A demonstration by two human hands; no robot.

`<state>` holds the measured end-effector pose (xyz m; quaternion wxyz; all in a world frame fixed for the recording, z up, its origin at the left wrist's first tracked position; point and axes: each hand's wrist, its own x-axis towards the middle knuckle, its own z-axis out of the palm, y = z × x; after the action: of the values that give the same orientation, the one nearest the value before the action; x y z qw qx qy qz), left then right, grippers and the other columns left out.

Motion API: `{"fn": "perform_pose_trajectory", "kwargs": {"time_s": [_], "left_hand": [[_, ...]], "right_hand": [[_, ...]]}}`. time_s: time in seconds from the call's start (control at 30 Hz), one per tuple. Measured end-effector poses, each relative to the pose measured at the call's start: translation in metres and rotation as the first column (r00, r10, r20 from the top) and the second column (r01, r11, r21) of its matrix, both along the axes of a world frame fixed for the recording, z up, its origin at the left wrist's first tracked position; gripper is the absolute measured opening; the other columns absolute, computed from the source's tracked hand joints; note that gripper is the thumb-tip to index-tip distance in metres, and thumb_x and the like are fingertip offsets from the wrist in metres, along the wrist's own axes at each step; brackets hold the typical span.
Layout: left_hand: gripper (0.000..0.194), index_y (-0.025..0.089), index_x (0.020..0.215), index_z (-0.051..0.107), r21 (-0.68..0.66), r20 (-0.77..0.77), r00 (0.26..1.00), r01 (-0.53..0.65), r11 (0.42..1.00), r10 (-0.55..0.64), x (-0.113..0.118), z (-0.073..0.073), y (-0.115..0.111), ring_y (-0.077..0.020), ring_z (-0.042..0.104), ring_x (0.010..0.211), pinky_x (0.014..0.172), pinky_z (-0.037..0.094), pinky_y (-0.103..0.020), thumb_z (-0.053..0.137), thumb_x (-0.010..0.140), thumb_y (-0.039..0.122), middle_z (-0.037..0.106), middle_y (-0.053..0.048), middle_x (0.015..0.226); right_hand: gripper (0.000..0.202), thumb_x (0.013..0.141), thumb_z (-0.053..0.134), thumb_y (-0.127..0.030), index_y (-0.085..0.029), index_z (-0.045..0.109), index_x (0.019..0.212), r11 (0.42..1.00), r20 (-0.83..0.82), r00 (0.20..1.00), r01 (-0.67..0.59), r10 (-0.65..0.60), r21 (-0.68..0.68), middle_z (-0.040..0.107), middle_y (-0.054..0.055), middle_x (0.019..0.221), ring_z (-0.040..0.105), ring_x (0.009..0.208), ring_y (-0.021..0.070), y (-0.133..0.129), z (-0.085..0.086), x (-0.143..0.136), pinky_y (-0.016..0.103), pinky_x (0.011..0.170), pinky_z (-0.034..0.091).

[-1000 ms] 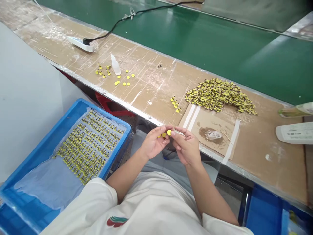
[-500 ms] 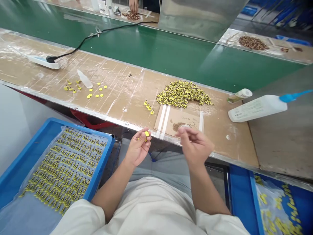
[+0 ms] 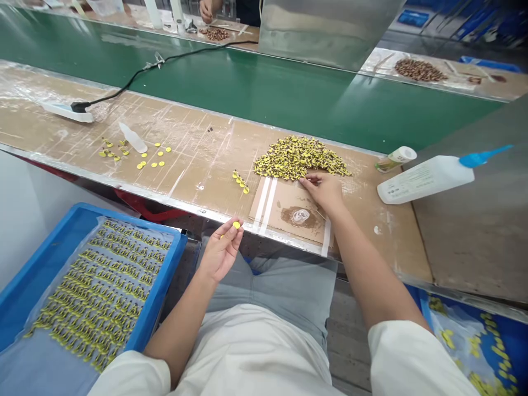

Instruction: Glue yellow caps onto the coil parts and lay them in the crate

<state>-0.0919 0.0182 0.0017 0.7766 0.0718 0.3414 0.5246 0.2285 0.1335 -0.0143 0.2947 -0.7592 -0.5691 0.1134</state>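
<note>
From my remote feed, fingers partly hid a second yellow piece [image 3: 223,236] where the left hand [image 3: 218,250] pinched a yellow disc [image 3: 236,225], just short of the bench's [image 3: 193,159] near edge. The right hand [image 3: 329,192], well apart, met the pile [image 3: 301,154]; I couldn't tell whether it gripped anything. The frame cut off the right-side tray [image 3: 516,336]. Bare cardboard separated the pile from loose discs [image 3: 154,164] left.

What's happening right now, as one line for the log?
left hand: holds yellow disc; right hand: at near edge of yellow-brown pile; blue tray: rows of pieces inside
</note>
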Motion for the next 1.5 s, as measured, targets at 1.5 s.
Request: {"fn": "perform_pose_trajectory", "kwargs": {"time_s": [1.5], "left_hand": [[0.024,0.013,0.096,0.07,0.005,-0.037,0.999,0.019,1.0,-0.019,0.041,0.009,-0.001,-0.008,0.07,0.082,0.08,0.055,-0.013,0.069,0.073,0.004,0.073,-0.006,0.099]], "right_hand": [[0.033,0.077,0.07,-0.046,-0.021,0.071,0.097,0.89,-0.404,0.914,0.163,0.027,0.427,0.073,0.006,0.092,0.069,0.083,0.0244,-0.08,0.011,-0.001,0.043,0.078,0.058]]}}
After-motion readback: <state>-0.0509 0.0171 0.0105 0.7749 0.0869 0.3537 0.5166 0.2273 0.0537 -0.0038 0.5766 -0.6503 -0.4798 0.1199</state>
